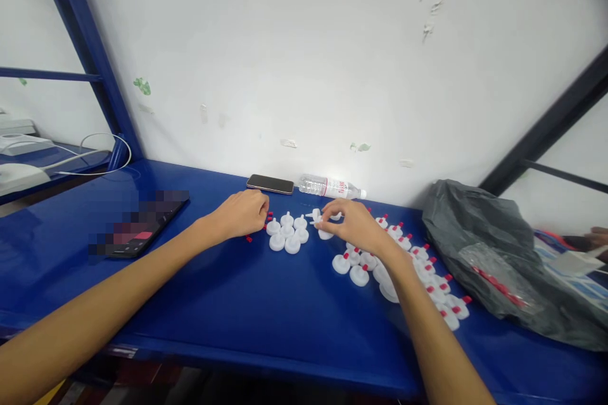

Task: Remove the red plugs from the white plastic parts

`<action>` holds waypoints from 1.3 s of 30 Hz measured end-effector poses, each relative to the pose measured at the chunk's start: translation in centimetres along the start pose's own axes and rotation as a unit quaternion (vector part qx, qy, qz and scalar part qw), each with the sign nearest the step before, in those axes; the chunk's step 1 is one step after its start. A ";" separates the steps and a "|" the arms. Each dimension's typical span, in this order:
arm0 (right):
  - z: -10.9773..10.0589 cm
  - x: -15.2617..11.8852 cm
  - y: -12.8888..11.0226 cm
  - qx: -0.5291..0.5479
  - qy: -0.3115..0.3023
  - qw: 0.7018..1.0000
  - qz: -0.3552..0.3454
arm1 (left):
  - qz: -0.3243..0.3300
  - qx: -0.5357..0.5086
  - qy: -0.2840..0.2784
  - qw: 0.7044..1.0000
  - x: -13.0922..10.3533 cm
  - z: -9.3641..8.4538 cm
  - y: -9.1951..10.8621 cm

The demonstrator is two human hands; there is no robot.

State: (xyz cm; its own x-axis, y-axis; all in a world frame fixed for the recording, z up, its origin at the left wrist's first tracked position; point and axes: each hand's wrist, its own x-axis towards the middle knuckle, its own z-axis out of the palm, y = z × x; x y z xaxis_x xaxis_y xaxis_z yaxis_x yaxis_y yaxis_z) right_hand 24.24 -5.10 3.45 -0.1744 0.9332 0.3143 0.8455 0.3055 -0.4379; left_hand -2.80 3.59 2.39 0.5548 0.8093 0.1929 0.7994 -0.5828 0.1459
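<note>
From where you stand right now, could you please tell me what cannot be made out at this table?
Head view:
Left hand: fingertips hidden by the curled hand, so any grip is unclear.
White caps: some covered by the right hand and forearm, so their number is unclear.
Tablet: screen obscured by pixelation.
Bottle: label print too small.
Dark bag: opaque plastic hides any contents.

a scuffed white wall (285,44) rises behind a glossy blue tabletop (247,316), a blue metal post (92,44) slanting at left.
</note>
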 end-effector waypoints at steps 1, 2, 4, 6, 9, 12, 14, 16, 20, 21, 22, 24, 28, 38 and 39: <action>-0.1 0.0 0.1 -0.006 -0.020 1.000 -0.004 | -0.002 -0.003 -0.008 1.000 0.0 0.0 0.0; -0.2 -0.1 0.1 -0.010 -0.038 0.999 -0.004 | -0.004 -0.005 -0.013 1.000 0.0 0.0 -0.1; -0.6 -0.1 0.2 -0.021 -0.050 0.998 0.011 | -0.007 -0.006 -0.017 1.000 -0.1 -0.1 0.0; -1.0 -0.1 0.3 -0.049 -0.021 0.998 0.041 | -0.007 -0.007 -0.016 1.000 -0.2 -0.2 0.1; -1.6 -0.1 1.0 -0.113 0.046 0.988 0.099 | -0.006 -0.010 -0.020 1.000 -0.3 -0.5 0.4; -1.5 -0.1 2.3 -0.165 0.069 0.975 0.133 | -0.008 -0.010 -0.018 1.000 -0.4 -0.7 0.6; -1.0 0.0 3.0 -0.193 0.067 0.971 0.127 | -0.007 -0.008 -0.010 1.000 -0.4 -0.9 0.7; -0.4 0.1 3.5 -0.210 0.057 0.970 0.105 | -0.002 -0.004 0.005 1.000 -0.4 -1.0 0.8; 0.9 0.4 3.9 -0.219 0.040 0.973 0.066 | 0.010 0.001 0.031 0.999 -0.4 -1.2 1.0; 1.0 0.5 3.9 -0.220 0.041 0.973 0.060 | 0.012 0.000 0.036 0.999 -0.5 -1.2 1.1; 1.1 0.6 3.9 -0.219 0.044 0.973 0.055 | 0.015 -0.001 0.042 0.999 -0.5 -1.2 1.2; 1.1 0.7 3.9 -0.214 0.055 0.974 0.047 | 0.020 -0.001 0.055 0.998 -0.6 -1.2 1.3; 0.4 0.8 3.3 -0.182 0.080 0.980 0.027 | 0.019 -0.010 0.076 0.997 -0.7 -1.5 1.7; 0.9 0.2 -3.5 -0.069 0.186 0.966 -0.163 | 0.157 -0.096 0.145 0.972 -1.9 -1.4 3.3; 1.4 0.1 -4.2 -0.057 0.187 0.963 -0.184 | 0.171 -0.098 0.142 0.970 -2.0 -1.2 3.4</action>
State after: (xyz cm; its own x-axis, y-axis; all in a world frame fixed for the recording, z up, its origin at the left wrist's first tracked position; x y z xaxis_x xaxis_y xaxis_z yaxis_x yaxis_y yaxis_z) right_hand 19.97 -6.01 4.17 -0.2963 0.6262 0.7212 0.8151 0.5593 -0.1507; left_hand -1.49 -0.08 3.67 0.6718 0.5285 0.5189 0.5048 -0.8394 0.2014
